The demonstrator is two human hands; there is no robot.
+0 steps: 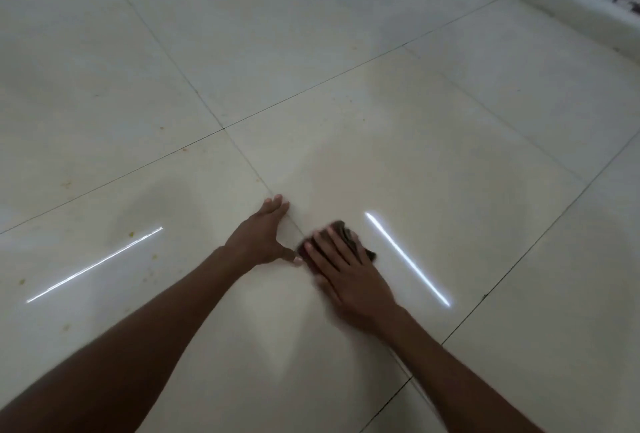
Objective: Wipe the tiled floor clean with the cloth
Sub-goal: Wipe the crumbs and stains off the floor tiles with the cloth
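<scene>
On the tiled floor (pixel 346 93) near me, I see my right hand (pixel 349 277) pressing flat, fingers straight, on the dark cloth (pixel 348 235); just left, my left hand (pixel 261 233) rests flat, fingers spread.

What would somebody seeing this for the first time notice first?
Two bare arms reach in from the bottom edge: the right hand presses flat on a dark cloth at the centre, while the left hand rests open on the tiled floor beside it. Two bright light streaks glare off the glossy tiles, and yellowish specks dot the left side.
</scene>
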